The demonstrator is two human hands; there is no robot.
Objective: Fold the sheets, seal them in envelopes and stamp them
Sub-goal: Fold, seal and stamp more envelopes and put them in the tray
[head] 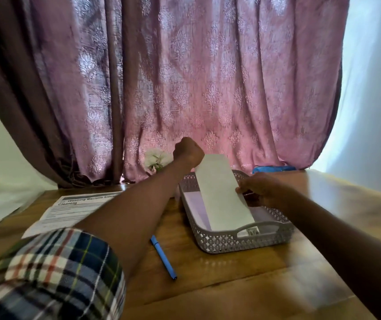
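Observation:
A long white envelope (222,192) slants over the grey lattice tray (242,243), its near end down inside the tray. My left hand (188,152) grips the envelope's far upper corner with curled fingers. My right hand (262,189) pinches its right edge about halfway along. More white paper lies flat in the tray under the envelope. A stack of printed sheets (69,211) headed "Cleaning" lies on the table at the left, partly hidden by my left forearm.
A blue pen (163,256) lies on the wooden table (231,285) just left of the tray. White flowers (157,159) stand behind my left hand. A blue object (273,169) sits at the table's back edge, below the pink curtain.

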